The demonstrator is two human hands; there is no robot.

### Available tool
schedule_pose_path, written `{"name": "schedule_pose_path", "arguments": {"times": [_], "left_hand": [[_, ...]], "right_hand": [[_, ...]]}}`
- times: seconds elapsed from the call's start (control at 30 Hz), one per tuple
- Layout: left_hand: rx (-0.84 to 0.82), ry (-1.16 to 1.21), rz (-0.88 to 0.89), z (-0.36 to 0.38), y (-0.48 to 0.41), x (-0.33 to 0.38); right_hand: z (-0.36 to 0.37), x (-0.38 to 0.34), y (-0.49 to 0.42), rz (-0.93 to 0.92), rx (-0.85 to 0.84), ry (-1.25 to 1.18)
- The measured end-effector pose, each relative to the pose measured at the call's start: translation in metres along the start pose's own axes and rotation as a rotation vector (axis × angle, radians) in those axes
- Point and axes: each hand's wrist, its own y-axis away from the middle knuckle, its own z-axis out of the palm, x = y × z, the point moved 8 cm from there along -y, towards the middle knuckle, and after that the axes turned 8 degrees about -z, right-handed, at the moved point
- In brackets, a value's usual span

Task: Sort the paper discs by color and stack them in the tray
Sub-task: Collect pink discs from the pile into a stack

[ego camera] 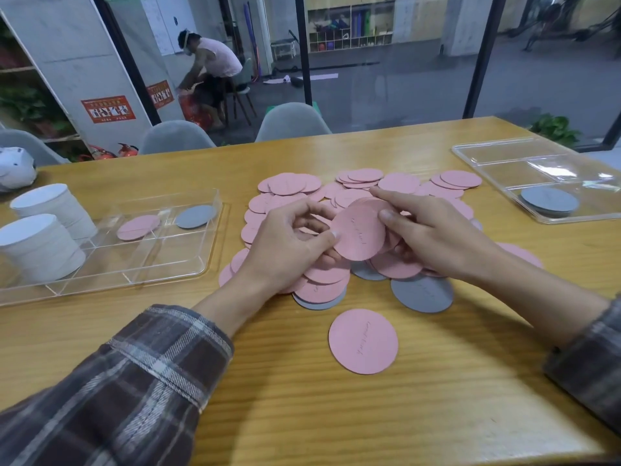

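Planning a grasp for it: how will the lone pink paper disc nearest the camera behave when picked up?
The lone pink paper disc lies flat on the wooden table, so probably thin, light and hard to pinch; sliding it to the edge may help. It looks likely to flex, not roll.

Pink discs [363,193] heaped mid-table; divided tray [188,264] holds white, pink, grey.
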Motion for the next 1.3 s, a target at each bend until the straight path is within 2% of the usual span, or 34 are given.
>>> {"name": "schedule_pose_path", "arguments": {"times": [0.17,0.33,0.47,0.57,0.6,0.67,0.73,0.8,0.9,1.13,1.3], "left_hand": [[0.054,-0.001,-0.071,0.005,0.005,-0.005],[0.072,-0.034,-0.087,0.007,0.006,-0.006],[0.077,-0.07,-0.07,0.006,0.007,-0.004],[0.132,-0.26,0.104,0.005,0.009,0.01],[0.102,-0.316,0.181,0.009,0.01,0.016],[-0.079,-0.381,0.265,0.023,0.015,0.019],[-0.304,-0.441,0.243,0.037,0.022,0.014],[-0.441,-0.513,0.2,0.042,0.027,0.008],[-0.5,-0.549,0.193,0.042,0.029,0.008],[-0.57,-0.385,0.071,0.043,0.027,0.002],[-0.506,-0.274,0.056,0.035,0.019,0.004]], "right_hand": [[0.008,0.011,-0.001,0.06,-0.007,-0.123],[0.008,-0.001,0.001,0.004,-0.005,-0.155],[0.009,-0.007,0.002,-0.036,-0.041,0.035],[0.004,-0.008,-0.001,-0.089,-0.011,0.186],[0.001,-0.008,-0.002,-0.113,0.003,0.234],[-0.002,-0.007,-0.003,-0.136,0.004,0.327],[0.0,-0.008,-0.003,-0.153,-0.017,0.366],[0.006,-0.008,-0.003,-0.176,-0.06,0.391],[0.008,-0.007,-0.003,-0.153,-0.105,0.397],[0.0,-0.008,-0.003,-0.139,-0.07,0.368],[-0.008,-0.011,-0.001,-0.069,0.005,0.237]]}}
